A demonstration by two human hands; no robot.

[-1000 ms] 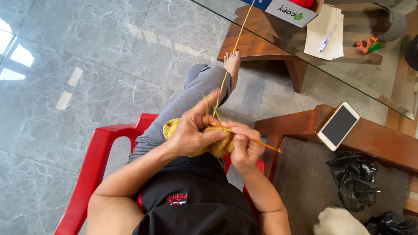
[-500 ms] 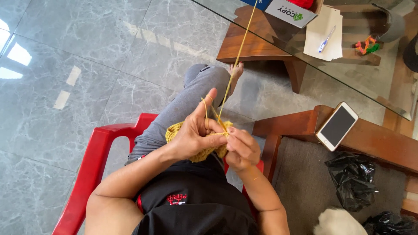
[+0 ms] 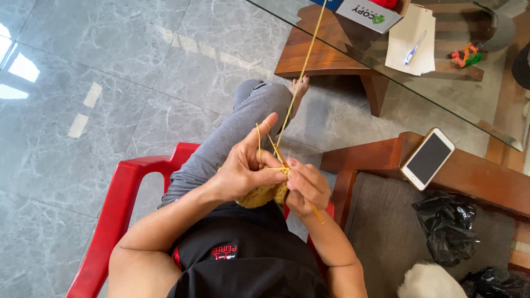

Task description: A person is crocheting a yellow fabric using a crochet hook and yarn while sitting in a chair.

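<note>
Together, left hand [image 3: 243,172] fingers pinched on mustard knitting [image 3: 264,194], yarn [image 3: 301,74] over forefinger; right hand [image 3: 306,187] clenched around needle [image 3: 316,212].

The knitted piece [image 3: 259,194] lies under the grip, the phone [image 3: 428,159] to its right, the glass worktop [image 3: 441,83] beyond.

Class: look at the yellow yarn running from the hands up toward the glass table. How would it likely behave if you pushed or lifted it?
The yarn is thin and looks taut only because the left hand tensions it; released, it would probably go limp. It seems very light, looping over one finger. Pushing would likely just bend it.
</note>
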